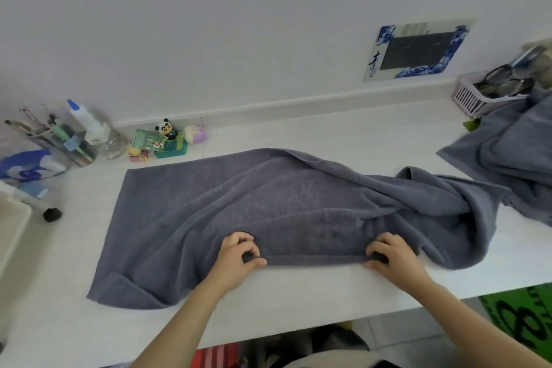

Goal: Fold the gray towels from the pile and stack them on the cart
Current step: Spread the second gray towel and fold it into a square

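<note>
A gray towel (268, 206) lies spread across the white surface (298, 293), flat and smooth at its left end, bunched into deep folds toward the right. Along its near hem, the left hand (239, 260) pinches the edge between thumb and curled fingers, and the right hand (391, 257) does the same a little way along, each grip closed on the cloth with the hem drawn straight between them. At the right end of the surface sits the pile of gray towels (507, 155), heaped loosely and touching the spread towel's bunched end. Behind the pile stands a pale slatted basket (475, 98). Against the wall at the far left stand a pen holder (59, 140), a small panda figure (165, 128) and a green tray (170, 149).
</note>
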Demonstrator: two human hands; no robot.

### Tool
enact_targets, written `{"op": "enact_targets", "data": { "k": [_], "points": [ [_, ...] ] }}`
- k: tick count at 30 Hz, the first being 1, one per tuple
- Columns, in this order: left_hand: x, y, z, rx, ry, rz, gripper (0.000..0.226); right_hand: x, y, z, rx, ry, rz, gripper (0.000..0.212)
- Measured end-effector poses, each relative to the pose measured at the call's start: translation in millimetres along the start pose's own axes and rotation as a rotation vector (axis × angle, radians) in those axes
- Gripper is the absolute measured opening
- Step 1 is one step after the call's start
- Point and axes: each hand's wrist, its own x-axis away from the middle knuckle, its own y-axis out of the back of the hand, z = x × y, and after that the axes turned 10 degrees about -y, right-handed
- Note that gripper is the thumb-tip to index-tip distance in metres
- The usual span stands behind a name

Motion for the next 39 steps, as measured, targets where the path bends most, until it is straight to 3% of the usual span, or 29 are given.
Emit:
{"op": "enact_targets", "data": {
  "k": [4, 6, 8, 10, 14, 16, 19, 22, 24, 28, 32, 37, 39],
  "points": [
    [6.9, 1.9, -5.5, -0.252, -0.044, 0.189, 0.028, 8.8, 23.9, 9.7, 0.168, -0.084, 0.252, 0.016],
    [7.6, 2.5, -10.7, -0.279, -0.078, 0.18, 0.031, 8.7, 28.4, 15.9, 0.191, -0.102, 0.22, 0.022],
    [5.8, -0.5, -14.5, -0.297, -0.153, 0.062, 0.023, 7.9, 23.5, 23.3, 0.168, -0.065, 0.082, 0.027],
    [3.7, -5.6, -14.9, -0.341, -0.184, 0.004, 0.039, 9.3, 12.8, 29.1, 0.159, -0.022, 0.017, 0.04],
    [8.7, -14.2, -8.3, -0.578, -0.077, 0.213, 0.064, 26.0, -7.7, 26.7, 0.271, -0.092, 0.146, 0.077],
    [10.0, -13.8, -10.5, -0.639, -0.058, 0.188, 0.071, 31.8, -6.9, 24.6, 0.262, -0.131, 0.124, 0.071],
    [2.6, -11.7, -22.4, -0.611, -0.052, 0.117, 0.059, 32.2, 2.3, 29.2, 0.233, -0.117, 0.067, 0.053],
    [-11.8, -16.8, -40.5, -0.532, -0.092, 0.092, 0.051, 29.5, 10.4, 29.2, 0.088, -0.181, -0.152, 0.038],
    [-24.1, -24.6, -56.7, -0.49, -0.122, 0.117, 0.051, 27.8, 13.5, 20.3, 0.041, -0.232, -0.29, 0.033],
    [-48.9, -41.6, -89.5, -0.436, -0.155, 0.159, 0.051, 23.6, 25.9, 0.9, 0.04, -0.274, -0.412, 0.031],
    [-79.4, -62.0, -125.4, -0.382, -0.221, 0.136, 0.047, 20.3, 42.8, -27.8, -0.03, -0.42, -0.474, 0.036],
    [-134.3, -110.2, -196.1, -0.232, -0.338, 0.053, 0.036, 7.6, 77.6, -87.1, -0.148, -0.72, -0.456, 0.058],
    [-165.0, -140.6, -230.5, -0.139, -0.357, 0.052, 0.038, -1.0, 93.9, -116.3, -0.201, -0.735, -0.448, 0.063]
  ]
}}
